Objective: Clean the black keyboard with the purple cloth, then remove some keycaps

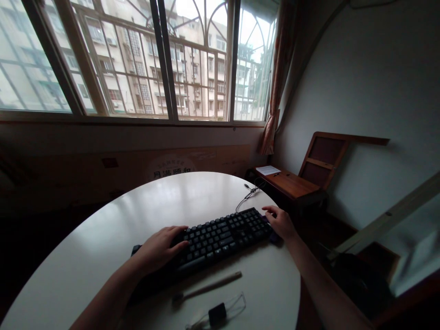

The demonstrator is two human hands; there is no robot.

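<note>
Left grip: the left hand (165, 247) lies over the left part of the keyboard, thumb and fingers parted and loosely bent, touching it from above without closing round it.
Right grip: the right hand (281, 223) is at the keyboard's right end, index finger stretched out, the others bent; a dark purple item (274, 238) shows just below it. Whether the fingers have hold of that item, I cannot tell.
Keyboard: the black keyboard (220, 239) lies slantwise on the white round bench (92, 243), keys up, between the hands.
Cable: a thin dark cable (244, 200), partly bundled, lies beyond the keyboard's far edge.
Brush: a slim-handled brush (210, 288) lies on the near side, apart from both hands.
Wire tool: a wire-looped tool with a black block (217, 314) lies nearer still.
</note>
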